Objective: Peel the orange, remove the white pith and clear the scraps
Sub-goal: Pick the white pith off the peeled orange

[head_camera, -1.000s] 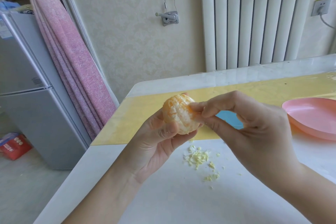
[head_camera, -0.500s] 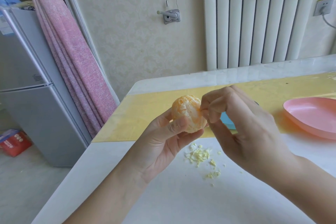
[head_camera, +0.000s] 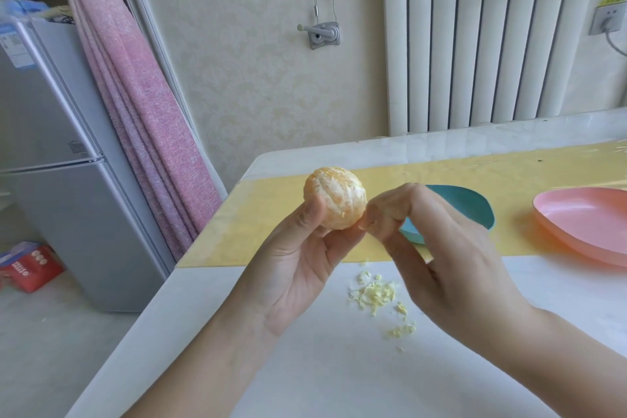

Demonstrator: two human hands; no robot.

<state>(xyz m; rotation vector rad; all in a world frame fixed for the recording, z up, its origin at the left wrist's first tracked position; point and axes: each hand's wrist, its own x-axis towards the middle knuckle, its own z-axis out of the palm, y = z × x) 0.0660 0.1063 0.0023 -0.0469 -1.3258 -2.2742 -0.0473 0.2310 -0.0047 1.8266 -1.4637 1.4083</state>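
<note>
Head view: pith scraps (head_camera: 375, 293) lie on the white worktop (head_camera: 322, 366). Above them the left hand (head_camera: 298, 261) has a fingertip grip on the peeled orange (head_camera: 334, 202); the right hand (head_camera: 437, 248) pinches pith at its side. Best to pull short strands gently, turning the fruit.

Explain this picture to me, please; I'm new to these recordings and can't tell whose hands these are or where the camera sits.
There is no machine here: a person wears one camera on the head, looking forward and down at their own two bare hands. The left hand holds a peeled orange in a fingertip grip above a white table. The right hand pinches at the orange's side, seemingly picking off white pith. Below, a small pile of pith scraps lies on the table. Further back, on a yellow mat, sit a teal dish, partly hidden by the right hand, and a pink dish.
</note>
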